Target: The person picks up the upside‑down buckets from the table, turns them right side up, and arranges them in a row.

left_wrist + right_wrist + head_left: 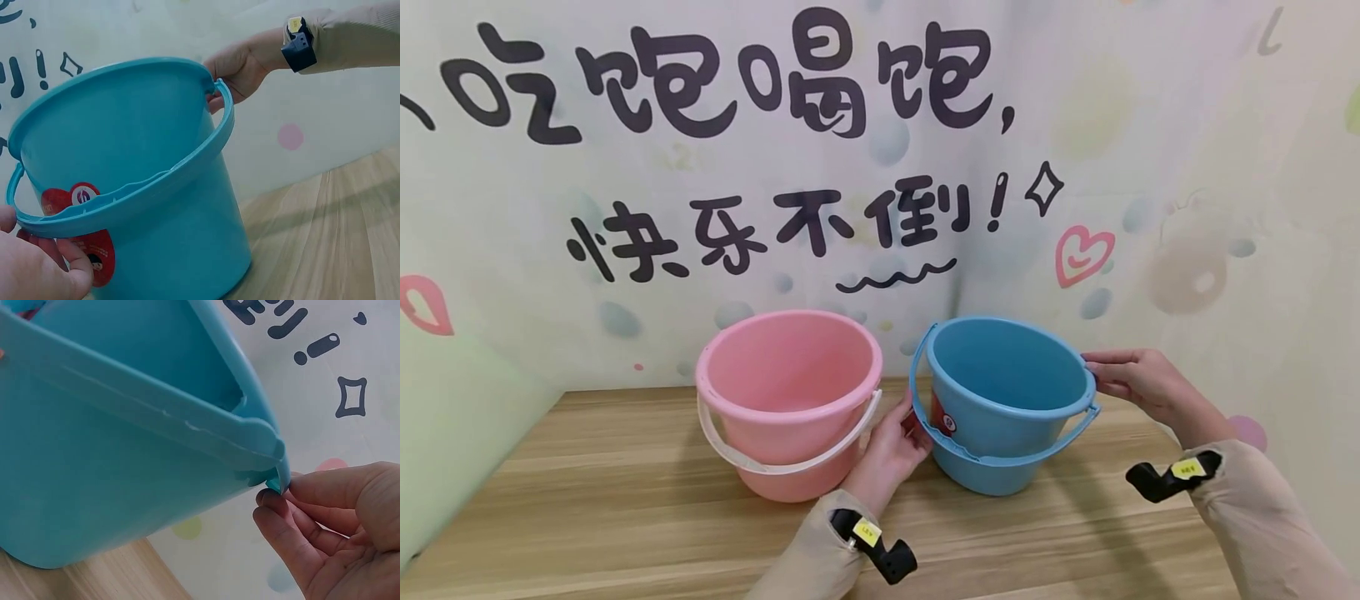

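A blue bucket (pixel 988 477) stands on the wooden tabletop, its mouth facing up and its handle (pixel 1037 457) hanging down across the front. At the bucket's left side, my left hand (pixel 891 450) holds the handle with bent fingers, close to a red label (pixel 103 262) on the wall. My right hand (pixel 1138 383) pinches the rim at the opposite side, where the handle joins; some of its fingertips are hidden behind the rim in the head view. Just left of my left hand is a pink bucket (pixel 797 437) with a white handle (pixel 775 468).
The wooden table (pixel 617 517) runs back to a printed cloth wall (pixel 925 250) with large black characters, close behind both buckets. A pale green surface (pixel 467 442) borders the table's left side. Both wrists carry black camera mounts (pixel 1172 477).
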A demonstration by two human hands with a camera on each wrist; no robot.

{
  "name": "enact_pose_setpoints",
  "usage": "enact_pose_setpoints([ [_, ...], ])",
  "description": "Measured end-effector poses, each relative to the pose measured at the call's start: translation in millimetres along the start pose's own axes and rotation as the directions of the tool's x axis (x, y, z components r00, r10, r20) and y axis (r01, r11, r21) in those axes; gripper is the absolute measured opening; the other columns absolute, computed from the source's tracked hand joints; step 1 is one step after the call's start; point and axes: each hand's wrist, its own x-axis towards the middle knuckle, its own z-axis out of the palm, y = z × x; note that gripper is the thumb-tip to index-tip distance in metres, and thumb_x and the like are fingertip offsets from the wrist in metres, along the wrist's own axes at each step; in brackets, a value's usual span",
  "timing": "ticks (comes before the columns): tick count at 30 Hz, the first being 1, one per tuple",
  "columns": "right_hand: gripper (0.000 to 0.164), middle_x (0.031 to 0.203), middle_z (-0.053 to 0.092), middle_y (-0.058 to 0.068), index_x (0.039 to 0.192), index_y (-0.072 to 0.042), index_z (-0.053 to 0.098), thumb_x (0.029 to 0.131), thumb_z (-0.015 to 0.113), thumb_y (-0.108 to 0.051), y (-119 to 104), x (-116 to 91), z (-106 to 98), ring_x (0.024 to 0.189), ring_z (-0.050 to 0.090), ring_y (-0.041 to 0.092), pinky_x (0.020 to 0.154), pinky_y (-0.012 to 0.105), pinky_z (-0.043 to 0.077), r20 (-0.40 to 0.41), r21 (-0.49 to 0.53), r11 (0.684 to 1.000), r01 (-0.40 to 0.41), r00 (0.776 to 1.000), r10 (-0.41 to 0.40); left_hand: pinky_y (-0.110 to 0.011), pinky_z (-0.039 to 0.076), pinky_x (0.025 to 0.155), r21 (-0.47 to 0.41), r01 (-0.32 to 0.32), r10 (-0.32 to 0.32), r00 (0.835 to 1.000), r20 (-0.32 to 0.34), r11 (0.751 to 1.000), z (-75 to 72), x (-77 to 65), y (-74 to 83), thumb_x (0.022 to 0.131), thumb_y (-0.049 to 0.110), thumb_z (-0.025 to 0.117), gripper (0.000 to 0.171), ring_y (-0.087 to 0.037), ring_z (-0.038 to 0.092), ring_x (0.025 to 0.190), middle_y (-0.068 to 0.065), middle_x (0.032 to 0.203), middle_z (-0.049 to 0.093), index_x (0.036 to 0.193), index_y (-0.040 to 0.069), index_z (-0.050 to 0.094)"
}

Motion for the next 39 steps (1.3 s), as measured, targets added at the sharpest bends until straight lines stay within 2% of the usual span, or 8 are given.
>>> enact_pose_setpoints([
  [6,0.029,0.091,0.068,-0.002,0.113,0.004,0.062,0.088,0.061,-0.010,-0.5,-0.6,0.8,0.084,0.066,0.016,0.074,0.028,0.051,0.005,0.029,1.000,-0.004,1.000,0.004,-0.032,0.039,0.083,0.022,0.003,-0.002,1.000,-0.008,1.000,-4.7,3.4,-3.6,0.092,0.021,0.055,0.020,-0.019,0.041,0.096,-0.007,0.100,0.045,0.105,0.006,0.052],
  [14,0.044,0.092,0.067,-0.003,0.123,0.017,0.044,0.090,0.058,-0.009,-2.1,1.1,5.8,0.085,0.066,0.016,0.075,0.028,0.050,-0.002,-0.018,1.000,0.001,1.000,-0.001,-0.033,0.041,0.082,0.063,-0.014,0.016,0.999,-0.035,0.998,-10.0,5.5,-3.9,0.092,0.022,0.056,0.025,-0.020,0.045,0.094,-0.008,0.100,0.049,0.110,0.005,0.053],
  [20,0.047,0.092,0.067,-0.003,0.123,0.017,0.043,0.089,0.059,-0.011,-3.1,2.2,7.8,0.085,0.066,0.016,0.078,0.030,0.049,-0.005,-0.020,1.000,-0.002,1.000,0.002,-0.033,0.042,0.082,0.064,-0.015,0.018,0.999,-0.045,0.998,-12.0,5.7,-4.2,0.091,0.023,0.058,0.028,-0.020,0.045,0.094,-0.009,0.103,0.049,0.113,0.006,0.054],
  [24,0.048,0.092,0.067,-0.003,0.124,0.016,0.043,0.089,0.060,-0.012,-3.4,2.5,8.1,0.085,0.066,0.016,0.078,0.030,0.049,-0.008,-0.015,1.000,-0.007,1.000,0.007,-0.033,0.042,0.081,0.066,-0.020,0.023,0.999,-0.047,0.998,-12.2,6.3,-3.9,0.090,0.022,0.059,0.026,-0.020,0.045,0.093,-0.009,0.101,0.049,0.110,0.007,0.056],
  [30,0.044,0.091,0.068,0.000,0.122,0.014,0.048,0.090,0.059,-0.013,-1.8,1.5,5.7,0.084,0.066,0.018,0.074,0.029,0.051,0.008,0.011,1.000,-0.012,1.000,0.012,-0.033,0.042,0.082,0.129,-0.029,0.039,0.997,-0.068,0.991,-12.5,4.1,-3.5,0.089,0.023,0.060,0.018,-0.019,0.047,0.091,-0.007,0.096,0.051,0.100,0.009,0.062],
  [32,0.037,0.092,0.068,0.002,0.118,0.010,0.054,0.090,0.059,-0.014,-0.8,1.3,4.1,0.084,0.066,0.019,0.074,0.030,0.051,0.024,0.029,1.000,-0.011,1.000,0.010,-0.032,0.042,0.081,0.166,-0.031,0.046,0.995,-0.086,0.986,-12.5,1.9,-3.4,0.089,0.023,0.061,0.017,-0.019,0.048,0.088,-0.006,0.092,0.052,0.097,0.009,0.062],
  [36,0.016,0.092,0.069,0.003,0.101,-0.009,0.068,0.091,0.056,-0.012,-0.5,-0.5,0.2,0.084,0.066,0.018,0.073,0.031,0.051,0.052,0.079,0.997,-0.004,0.999,0.000,-0.030,0.041,0.077,0.230,-0.028,0.056,0.992,-0.116,0.973,-10.7,-5.2,-2.6,0.087,0.025,0.063,0.021,-0.017,0.049,0.082,-0.004,0.086,0.052,0.097,0.006,0.060],
  [39,0.017,0.091,0.069,0.002,0.091,-0.019,0.069,0.092,0.054,-0.011,-2.1,-4.7,-2.0,0.083,0.066,0.016,0.072,0.030,0.051,0.060,0.091,0.996,0.003,0.998,-0.008,-0.030,0.041,0.076,0.246,-0.021,0.054,0.990,-0.127,0.969,-8.3,-12.0,-0.8,0.087,0.025,0.063,0.026,-0.017,0.049,0.081,-0.004,0.086,0.051,0.099,0.003,0.057],
])
